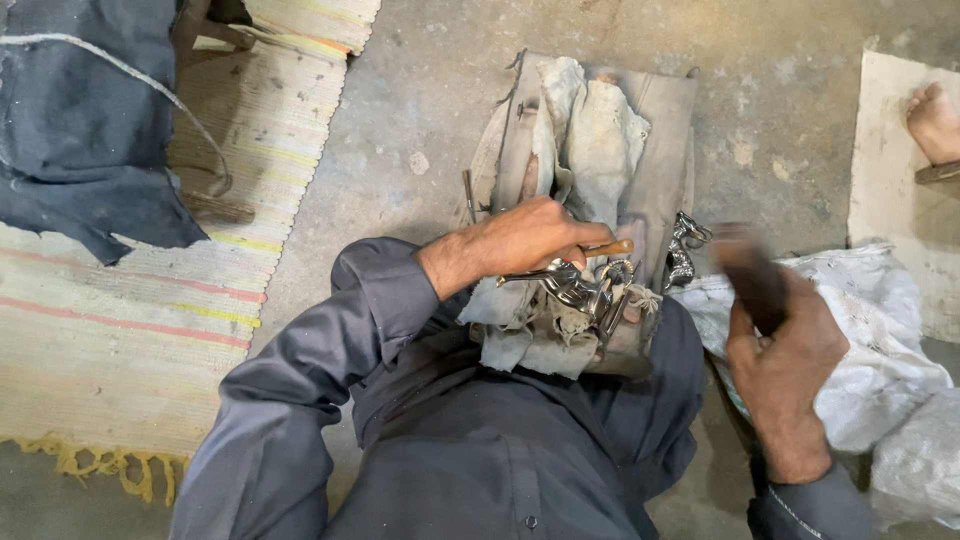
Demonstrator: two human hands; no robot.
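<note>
Your right hand (785, 350) grips a dark, blurred tool (752, 282) over the white sack (880, 350); strike squarely. Your left hand (525, 240) is closed on a wooden-handled tool (610, 247), pinning the shiny metal fitting (578, 288) at the near edge of the grey rag-covered board (665, 150); keep it steady.

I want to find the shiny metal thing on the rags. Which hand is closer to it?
Left. The left hand rests right on the shiny metal piece, its fingers closed around a wooden handle. The right hand is off to the side, holding a blurred dark tool.
</note>
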